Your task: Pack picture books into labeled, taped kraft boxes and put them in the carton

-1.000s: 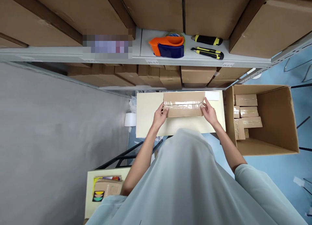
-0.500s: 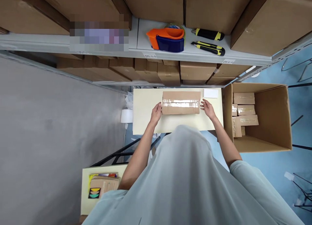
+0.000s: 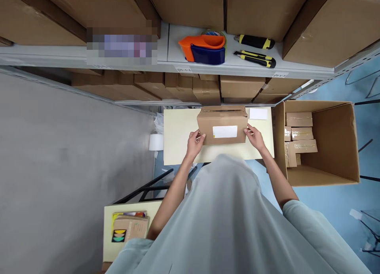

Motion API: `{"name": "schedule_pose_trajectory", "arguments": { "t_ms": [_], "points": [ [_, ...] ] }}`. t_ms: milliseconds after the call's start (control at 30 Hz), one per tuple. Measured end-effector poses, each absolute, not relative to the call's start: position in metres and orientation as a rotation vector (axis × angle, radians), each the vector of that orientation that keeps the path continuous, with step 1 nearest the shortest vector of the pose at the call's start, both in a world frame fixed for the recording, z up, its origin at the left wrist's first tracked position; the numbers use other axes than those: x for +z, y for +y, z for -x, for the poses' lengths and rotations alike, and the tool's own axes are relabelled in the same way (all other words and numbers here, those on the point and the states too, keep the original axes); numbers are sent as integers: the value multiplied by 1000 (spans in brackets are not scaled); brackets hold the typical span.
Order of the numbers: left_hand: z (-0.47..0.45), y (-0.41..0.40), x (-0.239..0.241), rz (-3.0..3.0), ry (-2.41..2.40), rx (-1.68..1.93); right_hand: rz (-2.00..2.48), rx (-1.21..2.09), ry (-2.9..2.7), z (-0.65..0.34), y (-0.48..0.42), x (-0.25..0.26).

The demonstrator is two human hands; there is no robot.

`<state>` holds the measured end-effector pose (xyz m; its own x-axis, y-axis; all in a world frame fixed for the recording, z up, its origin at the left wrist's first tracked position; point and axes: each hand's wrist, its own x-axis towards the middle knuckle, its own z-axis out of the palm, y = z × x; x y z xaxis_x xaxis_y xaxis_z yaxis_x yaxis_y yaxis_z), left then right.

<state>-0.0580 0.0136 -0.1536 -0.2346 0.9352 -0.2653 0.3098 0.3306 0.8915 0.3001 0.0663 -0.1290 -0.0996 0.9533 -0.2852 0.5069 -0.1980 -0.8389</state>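
A brown cardboard box [image 3: 222, 121] is over the pale table [image 3: 181, 151] in front of me, tipped so that a side with a white label [image 3: 225, 131] faces me. My left hand [image 3: 195, 142] grips its left end near the lower corner, thumb on the front. At the right end, my right hand [image 3: 254, 136] is closed on the box's edge. Whether the box's underside touches the table cannot be made out. Beyond my right hand lies a small white stack of paper or labels [image 3: 258, 114] at the table's far right corner.
A large open carton [image 3: 335, 143] holding several small taped boxes [image 3: 304, 146] stands at the right. Across the front runs a shelf [image 3: 166, 68] with cartons, an orange and blue tape dispenser [image 3: 204, 48] and two utility knives [image 3: 257, 50]. Low at left, a side table [image 3: 109, 210] bears packets.
Both hands have taken hold of the box and tilted it. Its taped face has turned away and the labelled side now shows.
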Motion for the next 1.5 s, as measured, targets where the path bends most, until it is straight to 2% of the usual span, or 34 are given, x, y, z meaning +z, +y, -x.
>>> {"name": "schedule_pose_trajectory", "arguments": {
  "t_ms": [200,633,800,933,1133,1333,1500],
  "points": [
    [59,14,-141,-1198,1852,781,1795,1140,-1722,-301,65,-122],
    [52,47,-146,-1128,2077,271,1897,1194,-1523,-280,71,-172],
    [31,55,-145,-1278,2189,461,1855,1234,-1460,-294,73,-176],
    [-13,71,-127,-1704,1987,606,1874,1078,-1498,-321,73,-178],
    [-102,114,-114,-1997,1585,548,1936,860,-1628,-350,100,-195],
    [-176,157,-142,-2130,1346,430,2182,733,-1476,-385,143,-215],
    [-224,191,-182,-2101,1204,104,2380,795,-1322,-404,160,-228]
  ]
}}
